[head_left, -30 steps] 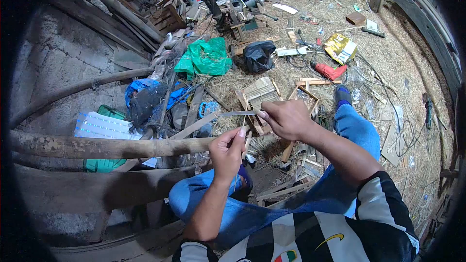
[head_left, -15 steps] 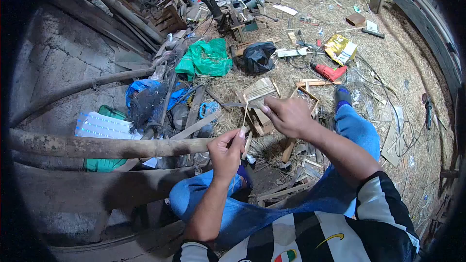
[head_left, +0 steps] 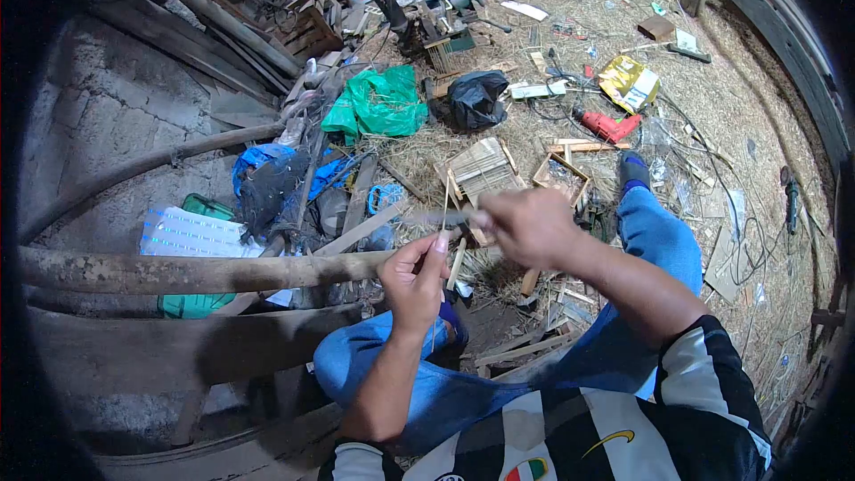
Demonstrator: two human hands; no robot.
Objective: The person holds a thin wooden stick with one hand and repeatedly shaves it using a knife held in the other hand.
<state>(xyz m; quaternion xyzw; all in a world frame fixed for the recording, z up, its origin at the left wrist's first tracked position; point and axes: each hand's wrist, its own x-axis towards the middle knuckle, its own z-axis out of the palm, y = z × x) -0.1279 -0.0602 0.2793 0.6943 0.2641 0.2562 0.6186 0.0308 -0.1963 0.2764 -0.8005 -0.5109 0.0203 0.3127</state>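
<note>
My left hand (head_left: 411,283) pinches a thin pale strip of wood or bamboo (head_left: 447,196) between thumb and fingertips. The strip stands nearly upright, its upper end clear of the hand and its thin lower part hanging below. My right hand (head_left: 533,230) is wrapped round the handle of a knife (head_left: 460,215), smeared by motion. The blade points left and crosses the strip just above my left thumb; whether it touches, I cannot tell. Beyond the hands lies a slatted wooden piece (head_left: 481,167), with a small wooden frame (head_left: 563,180) to its right.
A bamboo pole (head_left: 205,272) runs across the left side, close to my left hand. On the straw-littered ground lie a green plastic bag (head_left: 378,102), a black bag (head_left: 476,100), a red power drill (head_left: 607,125), a yellow packet (head_left: 629,83) and cords. Wood scraps surround my feet.
My right hand and the knife have moved down along the strip, nearer my left thumb. The left hand has stayed nearly still, still pinching the strip, which now stands a little straighter.
</note>
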